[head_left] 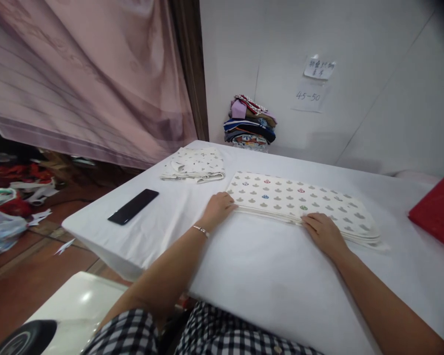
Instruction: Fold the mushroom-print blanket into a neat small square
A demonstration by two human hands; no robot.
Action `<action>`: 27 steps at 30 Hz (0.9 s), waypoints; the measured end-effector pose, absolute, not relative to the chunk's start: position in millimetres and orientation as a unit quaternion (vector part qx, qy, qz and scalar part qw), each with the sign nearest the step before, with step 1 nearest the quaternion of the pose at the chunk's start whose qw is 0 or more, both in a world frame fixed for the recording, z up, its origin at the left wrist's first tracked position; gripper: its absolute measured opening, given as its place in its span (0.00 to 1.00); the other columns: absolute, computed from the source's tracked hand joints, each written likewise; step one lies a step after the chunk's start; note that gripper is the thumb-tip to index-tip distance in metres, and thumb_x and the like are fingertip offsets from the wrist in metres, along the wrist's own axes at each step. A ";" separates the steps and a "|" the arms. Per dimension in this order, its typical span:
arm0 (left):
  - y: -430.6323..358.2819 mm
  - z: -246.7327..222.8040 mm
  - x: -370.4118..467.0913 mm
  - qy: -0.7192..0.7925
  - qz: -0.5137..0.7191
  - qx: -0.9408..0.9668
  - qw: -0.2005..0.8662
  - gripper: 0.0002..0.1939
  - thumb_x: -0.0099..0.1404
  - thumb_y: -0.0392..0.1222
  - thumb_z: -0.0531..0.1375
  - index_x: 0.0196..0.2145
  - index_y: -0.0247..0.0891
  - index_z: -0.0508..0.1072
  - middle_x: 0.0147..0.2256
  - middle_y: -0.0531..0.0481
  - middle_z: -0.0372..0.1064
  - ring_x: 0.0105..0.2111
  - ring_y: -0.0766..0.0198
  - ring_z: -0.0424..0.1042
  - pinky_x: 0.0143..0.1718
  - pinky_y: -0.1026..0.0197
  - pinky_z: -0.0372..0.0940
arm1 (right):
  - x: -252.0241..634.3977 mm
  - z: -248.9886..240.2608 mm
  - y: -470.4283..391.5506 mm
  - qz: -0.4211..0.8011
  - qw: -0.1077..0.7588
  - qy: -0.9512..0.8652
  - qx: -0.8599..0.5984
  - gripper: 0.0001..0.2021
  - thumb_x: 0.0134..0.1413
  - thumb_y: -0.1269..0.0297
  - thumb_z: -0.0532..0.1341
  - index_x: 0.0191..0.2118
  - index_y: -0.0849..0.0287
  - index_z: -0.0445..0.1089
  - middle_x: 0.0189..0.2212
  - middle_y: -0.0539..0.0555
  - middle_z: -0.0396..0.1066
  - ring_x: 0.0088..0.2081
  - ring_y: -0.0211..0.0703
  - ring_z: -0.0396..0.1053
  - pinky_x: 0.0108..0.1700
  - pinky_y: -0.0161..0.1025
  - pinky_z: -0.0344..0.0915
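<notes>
Head view looks down on a white table (pixel 259 276), where a folded cloth (pixel 284 195) lies flat, long and low, just in front of both hands. Its top is cream, printed with rows of grey shapes and a few in red, blue and green; several layers show along the near edge, and a thin corner juts out at the right end. The left hand (pixel 219 207), a bracelet (pixel 201 230) on its wrist, rests at the near left corner, half closed, fingers bent and touching the cloth. The right hand (pixel 322 232) touches the near edge right of the middle, fingers loosely curved and thumb side hidden; whether either hand pinches the layers, I cannot tell. Beyond the left hand lies a second cloth (pixel 198 163), folded less neatly, with small dark marks. A black phone (pixel 133 207) lies nearer the table's left side, apart from both cloths. Past the far edge a pile (pixel 249 125) of folded fabrics stands by the wall (pixel 274 54), which bears two paper notes, the lower (pixel 309 96) reading 45-50. A pink curtain (pixel 107 74) hangs at left; something red (pixel 436 212) sits at far right.
</notes>
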State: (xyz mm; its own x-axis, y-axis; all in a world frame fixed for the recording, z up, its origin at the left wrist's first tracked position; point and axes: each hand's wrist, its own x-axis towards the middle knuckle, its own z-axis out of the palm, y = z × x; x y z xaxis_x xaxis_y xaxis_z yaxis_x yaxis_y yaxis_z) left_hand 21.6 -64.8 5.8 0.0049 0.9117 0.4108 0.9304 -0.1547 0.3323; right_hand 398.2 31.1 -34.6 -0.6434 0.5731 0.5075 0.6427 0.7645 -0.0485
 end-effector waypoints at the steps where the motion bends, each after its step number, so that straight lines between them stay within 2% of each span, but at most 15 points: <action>1: -67.8 8.7 13.7 -0.668 -0.308 -0.677 0.001 0.07 0.61 0.45 0.59 0.33 0.40 0.73 0.36 0.48 0.70 0.39 0.60 0.67 0.41 0.57 0.61 | 398.5 -34.5 31.1 -0.067 0.256 -0.904 -0.336 0.16 0.63 0.60 0.50 0.43 0.55 0.74 0.41 0.58 0.71 0.42 0.50 0.67 0.44 0.48 0.66; 4: -74.8 18.0 -0.1 -0.719 -0.342 -0.603 -0.061 0.08 0.59 0.46 0.60 0.31 0.40 0.74 0.35 0.50 0.70 0.36 0.62 0.67 0.38 0.60 0.61 | 398.9 -33.9 30.6 -0.069 0.255 -0.903 -0.340 0.15 0.63 0.60 0.51 0.43 0.55 0.74 0.41 0.57 0.71 0.42 0.49 0.67 0.44 0.47 0.66; 10: -80.8 25.9 0.0 -0.757 -0.286 -0.562 -0.173 0.10 0.53 0.48 0.64 0.29 0.40 0.75 0.37 0.52 0.70 0.36 0.63 0.68 0.35 0.63 0.60 | 397.9 -33.0 28.1 -0.085 0.258 -0.900 -0.342 0.15 0.62 0.59 0.51 0.44 0.57 0.73 0.41 0.58 0.71 0.42 0.49 0.67 0.44 0.47 0.65; 15: -76.7 20.1 10.4 -0.770 -0.249 -0.565 -0.163 0.08 0.53 0.45 0.63 0.30 0.39 0.74 0.39 0.50 0.70 0.38 0.62 0.68 0.35 0.63 0.60 | 395.2 -32.0 26.6 -0.082 0.269 -0.897 -0.341 0.16 0.62 0.58 0.51 0.47 0.57 0.71 0.40 0.58 0.71 0.41 0.49 0.67 0.44 0.47 0.66; 19: -75.5 18.0 13.6 -0.784 -0.251 -0.545 -0.160 0.07 0.55 0.43 0.60 0.31 0.39 0.73 0.38 0.50 0.70 0.36 0.63 0.68 0.35 0.63 0.59 | 393.7 -31.8 26.5 -0.094 0.272 -0.896 -0.339 0.16 0.62 0.58 0.50 0.44 0.55 0.73 0.39 0.58 0.71 0.40 0.49 0.67 0.43 0.47 0.66; 27: -77.7 23.1 5.3 -0.802 -0.251 -0.505 -0.197 0.04 0.50 0.38 0.60 0.27 0.38 0.72 0.31 0.49 0.72 0.31 0.61 0.68 0.30 0.62 0.57 | 393.6 -34.0 27.7 -0.101 0.261 -0.898 -0.340 0.16 0.63 0.59 0.49 0.42 0.55 0.74 0.38 0.57 0.71 0.39 0.49 0.67 0.41 0.46 0.66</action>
